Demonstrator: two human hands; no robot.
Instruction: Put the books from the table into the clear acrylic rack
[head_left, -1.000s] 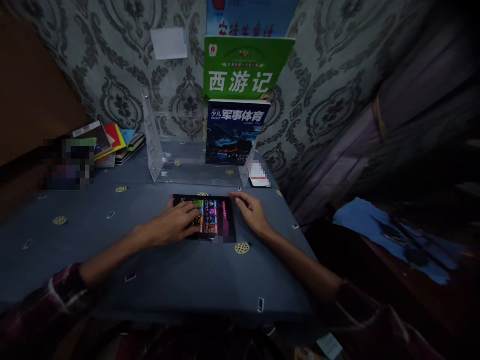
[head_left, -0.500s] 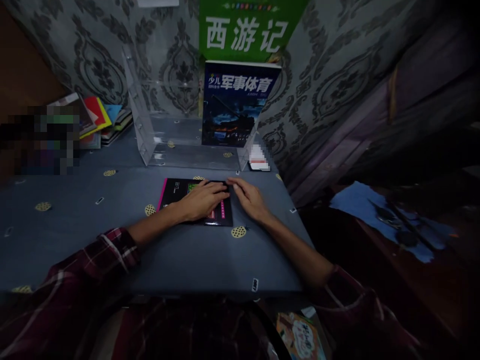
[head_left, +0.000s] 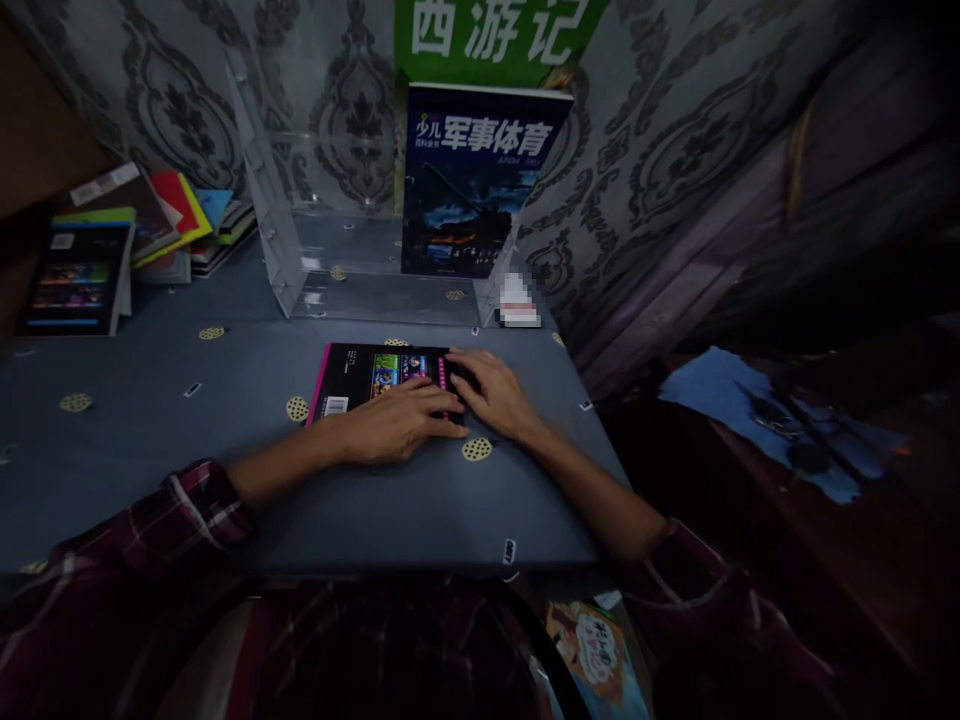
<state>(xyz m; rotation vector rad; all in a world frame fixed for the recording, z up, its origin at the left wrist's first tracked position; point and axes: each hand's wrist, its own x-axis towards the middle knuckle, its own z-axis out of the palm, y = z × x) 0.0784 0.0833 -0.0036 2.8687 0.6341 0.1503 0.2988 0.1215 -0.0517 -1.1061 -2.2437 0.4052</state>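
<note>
A black book (head_left: 352,375) with a pink spine strip, a barcode and small coloured pictures lies flat on the patterned tablecloth (head_left: 300,540). Across its near edge rests my left hand (head_left: 397,418), fingers stretched toward the lower right corner and partly covering the cover. My right hand (head_left: 493,392) touches the book's right edge, its fingers apart and reaching over the upper right corner. Neither hand grips the book visibly.
Behind the book stands a clear plastic rack (head_left: 277,250) holding a dark blue book (head_left: 472,190), with a green book (head_left: 495,40) behind it. Piled books (head_left: 165,225) and a standing black book (head_left: 79,275) are at left. A blue cloth (head_left: 720,390) lies at right.
My left hand has slid toward me to the book's near edge, uncovering the coloured pictures. My right hand has come over the book's right edge. The view has tilted slightly down.
</note>
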